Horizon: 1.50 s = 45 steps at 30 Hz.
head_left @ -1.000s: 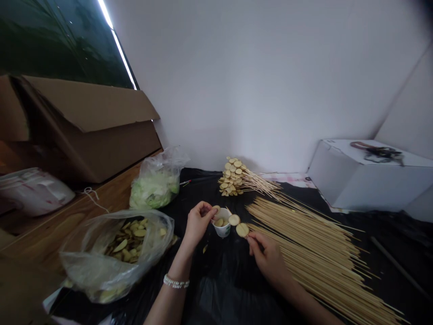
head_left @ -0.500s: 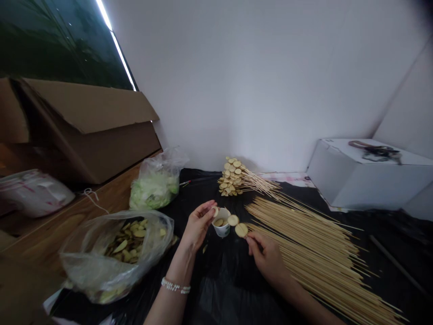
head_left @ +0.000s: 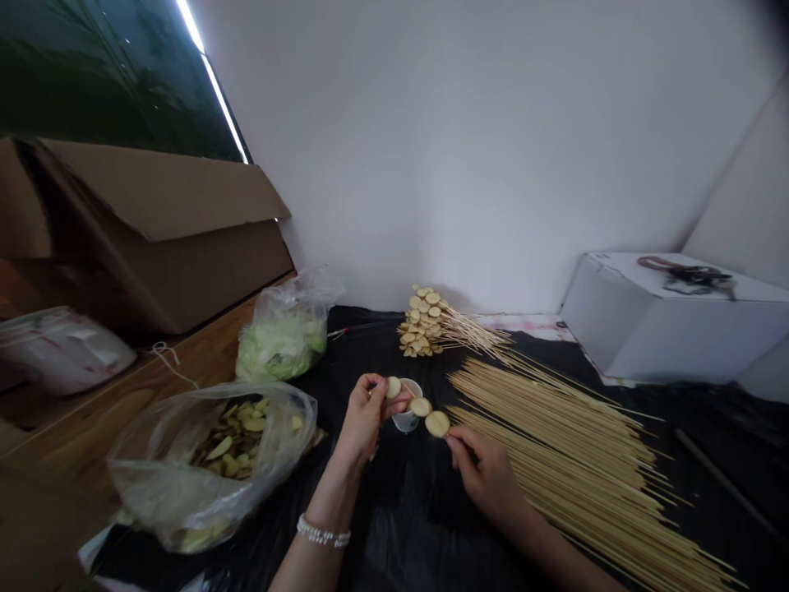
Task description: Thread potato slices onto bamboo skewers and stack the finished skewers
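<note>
Between the thumb and fingers of my left hand (head_left: 362, 415) is a round, pale potato slice (head_left: 393, 387). My right hand (head_left: 490, 469) pinches a thin bamboo skewer (head_left: 408, 390) that carries two potato slices (head_left: 437, 423) in a row. The skewer's far end points toward the slice in my left hand; whether it touches that slice I cannot tell. Below the skewer stands a white paper cup (head_left: 407, 422), partly covered by my left fingers, which hide most of its inside.
Loose bamboo skewers (head_left: 567, 444) spread across the right side. Behind the cup lies a pile of loaded skewers (head_left: 421, 321). An open plastic bag (head_left: 154, 485) of slices and a bag of pale green vegetable (head_left: 283, 341) sit left. A white box (head_left: 666, 329) stands right.
My left hand has shifted slightly right and closer to the skewer, its fingers now in front of the cup. The skewer with its two slices has moved slightly left and down.
</note>
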Each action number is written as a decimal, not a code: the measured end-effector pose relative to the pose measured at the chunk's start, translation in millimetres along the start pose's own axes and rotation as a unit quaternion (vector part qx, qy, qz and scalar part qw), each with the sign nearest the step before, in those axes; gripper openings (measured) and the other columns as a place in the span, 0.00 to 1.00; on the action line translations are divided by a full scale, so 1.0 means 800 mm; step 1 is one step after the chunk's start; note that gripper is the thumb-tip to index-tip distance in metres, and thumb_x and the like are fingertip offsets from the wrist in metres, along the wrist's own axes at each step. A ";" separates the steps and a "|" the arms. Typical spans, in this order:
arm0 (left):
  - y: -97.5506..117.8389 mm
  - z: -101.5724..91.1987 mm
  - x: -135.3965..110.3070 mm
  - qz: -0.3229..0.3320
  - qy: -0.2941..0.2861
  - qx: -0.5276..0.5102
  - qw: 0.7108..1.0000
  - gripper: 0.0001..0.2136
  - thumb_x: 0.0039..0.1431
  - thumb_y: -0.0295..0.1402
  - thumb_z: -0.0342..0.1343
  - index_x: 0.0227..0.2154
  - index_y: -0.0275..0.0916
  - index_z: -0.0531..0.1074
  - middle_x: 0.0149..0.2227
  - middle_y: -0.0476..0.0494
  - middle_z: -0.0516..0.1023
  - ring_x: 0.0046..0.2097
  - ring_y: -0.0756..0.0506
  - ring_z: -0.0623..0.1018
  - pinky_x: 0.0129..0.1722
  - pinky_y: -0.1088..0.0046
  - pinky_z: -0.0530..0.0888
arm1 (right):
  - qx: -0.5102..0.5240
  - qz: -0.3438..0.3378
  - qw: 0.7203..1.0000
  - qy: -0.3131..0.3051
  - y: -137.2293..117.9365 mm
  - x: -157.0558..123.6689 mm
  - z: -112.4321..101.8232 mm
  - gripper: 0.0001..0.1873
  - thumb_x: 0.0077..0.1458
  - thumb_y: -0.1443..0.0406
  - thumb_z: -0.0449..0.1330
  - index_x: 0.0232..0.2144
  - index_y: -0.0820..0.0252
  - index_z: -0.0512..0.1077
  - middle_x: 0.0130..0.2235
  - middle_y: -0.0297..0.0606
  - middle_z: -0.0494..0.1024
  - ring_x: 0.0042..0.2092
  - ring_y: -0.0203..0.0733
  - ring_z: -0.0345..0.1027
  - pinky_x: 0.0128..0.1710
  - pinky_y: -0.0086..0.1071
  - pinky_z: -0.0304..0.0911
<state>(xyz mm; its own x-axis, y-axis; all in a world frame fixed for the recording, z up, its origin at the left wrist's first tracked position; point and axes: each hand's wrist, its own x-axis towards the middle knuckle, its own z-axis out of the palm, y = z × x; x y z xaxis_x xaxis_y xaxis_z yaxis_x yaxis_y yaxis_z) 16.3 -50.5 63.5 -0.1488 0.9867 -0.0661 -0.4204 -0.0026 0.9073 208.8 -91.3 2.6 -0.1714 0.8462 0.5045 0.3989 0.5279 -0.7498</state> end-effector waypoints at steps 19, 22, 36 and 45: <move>0.019 0.007 0.000 -0.153 0.041 -0.201 0.967 0.08 0.60 0.21 0.53 0.34 0.33 0.77 0.31 0.41 0.81 0.31 0.49 0.81 0.29 0.79 0.78 | 0.044 0.034 0.997 -0.057 -0.019 0.001 -0.006 0.14 0.62 0.62 0.50 0.30 0.58 0.71 0.20 0.29 0.68 0.24 0.34 0.64 0.28 0.28 0.56; 0.019 0.010 -0.003 -0.145 0.040 -0.181 0.972 0.07 0.59 0.20 0.53 0.33 0.31 0.77 0.31 0.40 0.81 0.31 0.49 0.81 0.29 0.80 0.78 | 0.045 0.035 0.997 -0.054 -0.020 0.001 -0.007 0.14 0.62 0.62 0.50 0.29 0.59 0.71 0.19 0.29 0.68 0.24 0.34 0.64 0.27 0.28 0.55; 0.015 0.004 -0.004 -0.108 0.017 -0.128 0.986 0.08 0.46 0.25 0.67 0.31 0.32 0.78 0.31 0.40 0.81 0.31 0.50 0.80 0.30 0.81 0.77 | 0.041 0.045 0.997 -0.057 -0.019 0.002 -0.008 0.15 0.62 0.61 0.49 0.29 0.58 0.71 0.19 0.30 0.68 0.24 0.35 0.64 0.27 0.28 0.56; 0.015 0.003 -0.007 -0.021 0.007 -0.047 0.999 0.14 0.37 0.32 0.72 0.30 0.32 0.80 0.29 0.44 0.81 0.31 0.52 0.78 0.33 0.81 0.74 | 0.049 0.041 0.995 -0.072 -0.017 0.002 -0.006 0.15 0.62 0.61 0.49 0.28 0.59 0.71 0.20 0.30 0.68 0.24 0.34 0.64 0.27 0.28 0.55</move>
<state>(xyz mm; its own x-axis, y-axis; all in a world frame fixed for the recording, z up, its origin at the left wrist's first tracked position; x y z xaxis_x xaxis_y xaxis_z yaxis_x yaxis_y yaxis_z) 14.2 -55.6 75.6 -0.1411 0.9838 -0.1105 -0.5090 0.0236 0.8604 207.7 -97.6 15.5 -0.2726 0.8842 0.3793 0.3275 0.4560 -0.8275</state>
